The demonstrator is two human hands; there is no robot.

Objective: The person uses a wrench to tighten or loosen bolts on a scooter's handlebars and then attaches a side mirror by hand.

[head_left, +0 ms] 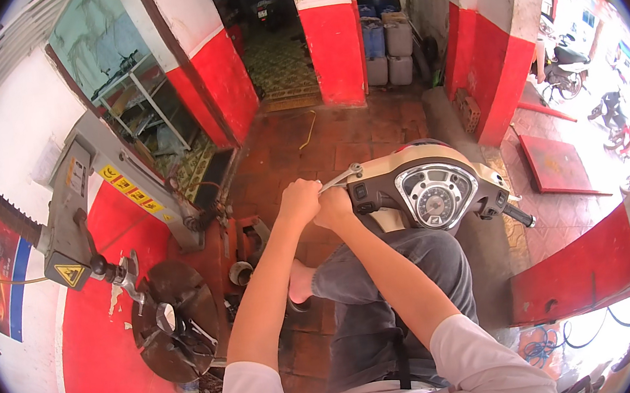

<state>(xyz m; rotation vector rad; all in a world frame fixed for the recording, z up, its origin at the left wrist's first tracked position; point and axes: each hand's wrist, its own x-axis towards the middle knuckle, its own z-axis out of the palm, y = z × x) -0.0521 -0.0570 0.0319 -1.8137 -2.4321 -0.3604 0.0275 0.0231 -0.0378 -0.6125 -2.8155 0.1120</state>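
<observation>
In front of me stands a beige scooter, its handlebar cover [422,156] framing a round chrome-rimmed speedometer [438,197]. My right hand [334,208] is closed around the left handlebar grip, just beside the black switch block [365,193], and hides the grip. My left hand [300,199] is closed just beyond it, at the outer end of a slim silver bar with a round end [341,178]. That bar slants over the grip toward the cover; whether it is a lever or a wrench is unclear. The right handlebar grip [520,215] is untouched.
A tyre-changing machine [133,185] with a round turntable [174,319] stands at my left. Red-and-white pillars [333,49] and stacked jerrycans [397,38] are ahead. A red metal ramp [561,161] lies at the right, with parked motorbikes [566,66] outside.
</observation>
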